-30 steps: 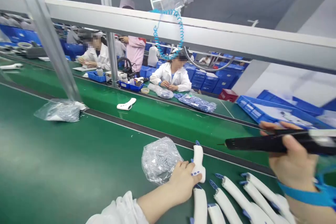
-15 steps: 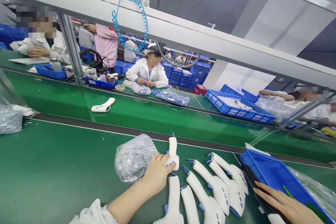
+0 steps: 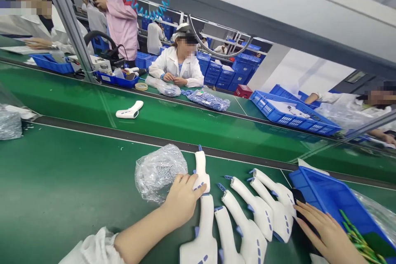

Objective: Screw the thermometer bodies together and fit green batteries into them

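Note:
Below the middle, my left hand [image 3: 182,196] has its fingers and thumb about the lower part of a white gun-shaped plastic housing [image 3: 201,163] with blue buttons and a blue tip. A crumpled clear plastic bag [image 3: 161,171] lies just left of it. To its right and nearer me, several similar white housings [image 3: 260,210] are fanned out on the green bench. My right hand [image 3: 328,231], fingers stretched out, lies over a dark object [image 3: 298,195] beside the blue bin [image 3: 312,183]. Most of that object is hidden. Green and yellow wires [image 3: 355,235] show inside the bin.
Beyond the bench's dark edge strip runs a green conveyor belt [image 3: 185,126] with one white housing [image 3: 130,110] on it. Across it, a person in a white coat [image 3: 177,66] sits behind plastic bags. A blue crate [image 3: 291,113] stands far right; a thick beam [image 3: 247,12] crosses overhead.
The view has tilted down and shifted. My right hand has moved nearer the fanned housings, and the long dark object beneath it is now mostly covered. My left hand stays on its housing.

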A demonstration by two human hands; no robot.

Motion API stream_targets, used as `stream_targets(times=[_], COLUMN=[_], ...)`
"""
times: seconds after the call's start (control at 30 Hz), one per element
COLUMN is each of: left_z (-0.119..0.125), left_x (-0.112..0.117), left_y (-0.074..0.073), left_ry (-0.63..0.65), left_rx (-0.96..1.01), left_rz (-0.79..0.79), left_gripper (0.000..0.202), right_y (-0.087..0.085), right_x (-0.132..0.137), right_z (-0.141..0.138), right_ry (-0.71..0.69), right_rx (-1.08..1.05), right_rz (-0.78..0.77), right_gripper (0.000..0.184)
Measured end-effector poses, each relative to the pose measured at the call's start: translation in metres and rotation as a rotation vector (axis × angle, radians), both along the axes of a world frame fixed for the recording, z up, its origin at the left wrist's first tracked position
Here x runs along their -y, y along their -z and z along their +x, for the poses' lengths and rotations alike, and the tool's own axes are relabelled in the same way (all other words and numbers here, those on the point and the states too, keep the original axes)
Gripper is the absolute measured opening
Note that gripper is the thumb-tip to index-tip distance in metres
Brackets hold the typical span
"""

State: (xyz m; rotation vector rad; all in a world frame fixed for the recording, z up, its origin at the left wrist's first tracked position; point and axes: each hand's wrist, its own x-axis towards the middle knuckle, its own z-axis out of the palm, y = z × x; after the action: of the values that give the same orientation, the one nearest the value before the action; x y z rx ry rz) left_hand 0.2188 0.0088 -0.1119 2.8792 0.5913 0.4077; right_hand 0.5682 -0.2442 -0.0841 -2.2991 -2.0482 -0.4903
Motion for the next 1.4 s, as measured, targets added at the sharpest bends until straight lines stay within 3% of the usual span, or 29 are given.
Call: stream_targets(times=[0.17,0.3,0.4,0.5,0.6,0.83,1.03,1.2,1.4], left_z=[-0.004,-0.012,-0.017,-0.020,-0.019,-0.019,-0.019,-0.018,-0.019], left_x=[0.001,0.000,-0.001,-0.002,-0.002,-0.003,-0.003,-0.003,-0.003], left_y=[-0.001,0.002,0.005,0.006,0.005,0.005,0.005,0.005,0.005], left_ry=[0.006,0.015,0.029,0.043,0.051,0.055,0.049,0.048,0.050], left_rx=[-0.031,-0.069,-0.071,-0.073,-0.070,-0.075,-0.087,-0.087,-0.086], left_rz=[0.003,-0.008,-0.007,-0.014,-0.023,-0.049,-0.039,-0.054,-0.066], left_gripper=[0.040,0.047,0.049,0.049,0.048,0.049,0.048,0.048,0.048], right_y=[0.014,0.015,0.021,0.031,0.035,0.020,0.008,0.013,0.014], right_x=[-0.042,-0.065,-0.070,-0.071,-0.077,-0.090,-0.091,-0.086,-0.093], right_z=[-0.083,-0.150,-0.171,-0.167,-0.153,-0.121,-0.109,-0.108,-0.105], right_ry=[-0.011,0.000,0.022,0.035,0.097,0.372,0.458,0.524,0.509], right_rx=[-0.148,-0.227,-0.264,-0.277,-0.434,-0.737,-0.976,-1.031,-0.981], right_rz=[0.069,-0.050,-0.146,-0.171,-0.141,-0.135,-0.208,-0.244,-0.252], right_gripper=[0.042,0.048,0.050,0.048,0.048,0.079,0.077,0.078,0.082])
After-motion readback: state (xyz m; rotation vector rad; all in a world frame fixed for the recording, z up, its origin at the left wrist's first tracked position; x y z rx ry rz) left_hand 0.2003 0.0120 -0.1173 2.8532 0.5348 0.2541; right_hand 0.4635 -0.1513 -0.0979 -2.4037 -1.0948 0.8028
